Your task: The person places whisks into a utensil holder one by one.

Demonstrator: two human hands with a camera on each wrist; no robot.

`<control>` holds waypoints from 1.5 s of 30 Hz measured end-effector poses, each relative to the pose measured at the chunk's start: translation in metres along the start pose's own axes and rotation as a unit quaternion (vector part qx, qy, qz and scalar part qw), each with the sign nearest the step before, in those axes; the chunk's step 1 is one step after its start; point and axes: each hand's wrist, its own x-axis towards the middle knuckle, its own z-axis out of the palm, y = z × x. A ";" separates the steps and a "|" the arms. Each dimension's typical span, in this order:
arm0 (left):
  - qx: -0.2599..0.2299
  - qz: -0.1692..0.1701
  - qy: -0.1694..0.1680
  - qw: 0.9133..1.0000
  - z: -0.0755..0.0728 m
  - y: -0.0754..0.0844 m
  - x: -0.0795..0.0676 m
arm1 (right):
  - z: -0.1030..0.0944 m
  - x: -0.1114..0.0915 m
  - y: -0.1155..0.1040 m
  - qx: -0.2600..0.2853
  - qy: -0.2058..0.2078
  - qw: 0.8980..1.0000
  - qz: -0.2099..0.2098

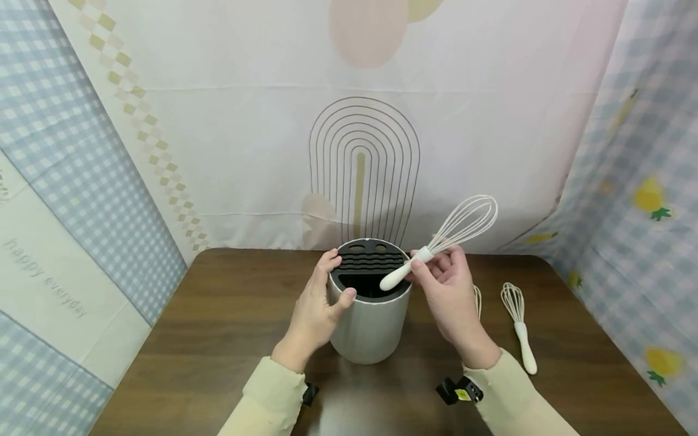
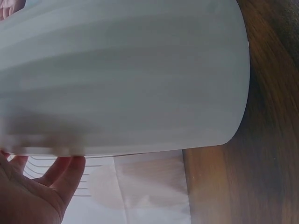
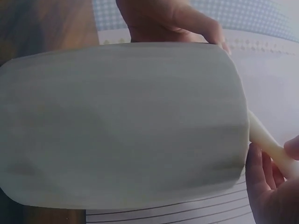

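Head view: above, facing forward-down
Left-wrist cam (image 1: 310, 393) 7 o'clock of pale holder (image 1: 368, 333), right-wrist cam (image 1: 447, 392) 4 o'clock; both face, share it close-up.

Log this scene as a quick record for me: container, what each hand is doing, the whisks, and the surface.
Container: pale cylindrical holder, upright, with a black slotted insert and an open front compartment
Left hand: grips the holder's rim at its left side
Right hand: pinches a white whisk by its handle
Held whisk: tilted, wires up, handle end at the open compartment
Other whisks: one lying at right; another partly hidden behind the right hand
Surface: brown wooden table
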 end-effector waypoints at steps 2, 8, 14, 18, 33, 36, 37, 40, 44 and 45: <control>0.000 -0.003 -0.003 1.000 0.002 0.002 0.001 | 0.001 0.000 0.000 -0.009 -0.001 1.000 -0.004; -0.006 0.000 0.000 1.000 0.004 0.000 0.000 | 0.009 0.000 0.003 -0.058 -0.015 0.998 -0.016; -0.004 0.003 0.003 1.000 0.001 -0.002 0.000 | 0.020 -0.004 -0.010 -0.126 -0.028 0.991 -0.022; -0.007 0.002 0.003 1.000 0.001 0.000 0.001 | 0.023 -0.005 -0.019 -0.140 -0.029 0.990 -0.017; -0.008 0.015 0.011 1.000 0.002 0.000 0.001 | 0.017 -0.003 -0.001 -0.213 -0.063 0.975 -0.033; -0.010 0.017 0.011 1.000 0.002 0.000 0.000 | 0.015 -0.002 0.006 -0.239 -0.061 0.968 -0.040; -0.010 0.016 0.011 1.000 0.002 0.000 0.000 | 0.015 -0.002 0.007 -0.247 -0.061 0.966 -0.041; -0.008 0.015 0.013 1.000 0.002 0.000 0.000 | 0.017 -0.003 0.005 -0.275 -0.065 0.959 -0.038; -0.006 0.015 0.013 1.000 0.001 0.000 0.000 | 0.023 -0.007 -0.008 -0.286 -0.080 0.954 -0.032; -0.006 0.014 0.013 1.000 0.002 -0.001 0.000 | 0.024 -0.008 -0.012 -0.286 -0.084 0.954 -0.033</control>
